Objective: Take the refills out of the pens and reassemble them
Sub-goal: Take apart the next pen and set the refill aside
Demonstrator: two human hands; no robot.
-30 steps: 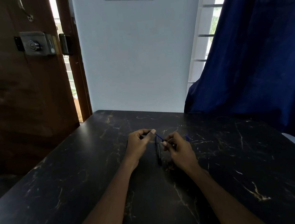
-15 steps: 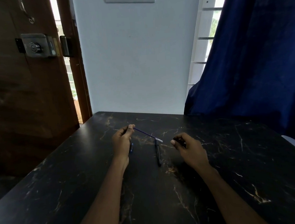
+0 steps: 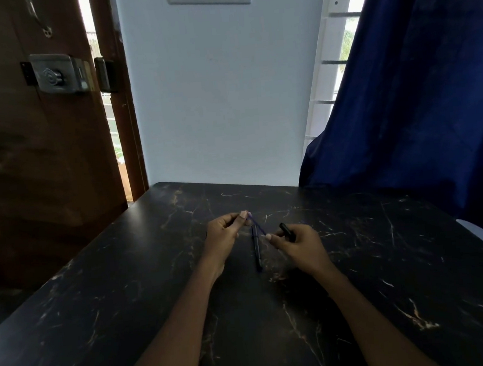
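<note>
Pinching the thin blue plastic refill [image 3: 257, 227] at frame centre, left hand [image 3: 224, 233] grips its end; right hand [image 3: 295, 243] clasps a black pen barrel [image 3: 287, 231]. Light and bendy, the refill is best held near its tip.

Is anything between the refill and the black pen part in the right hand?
Nothing visible. The blue refill runs from the left hand to the right hand, beside the black barrel. A dark pen lies on the table below.
</note>
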